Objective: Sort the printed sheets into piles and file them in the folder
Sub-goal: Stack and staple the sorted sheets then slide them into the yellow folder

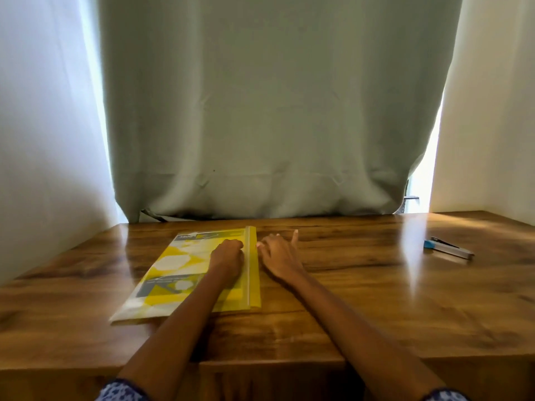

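Where folder (185, 273) lies, curled left hand (228, 253) presses it, right hand (279, 256) open beside.

You have a stapler (448, 248) far right on the wooden table (362, 299). A grey-green curtain (275, 111) hangs behind it.

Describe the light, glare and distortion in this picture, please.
Head view: daylight leaks past the curtain on both sides; bright glare streaks the table near the stapler; the wide lens bows the walls; the folder print is softly blurred.
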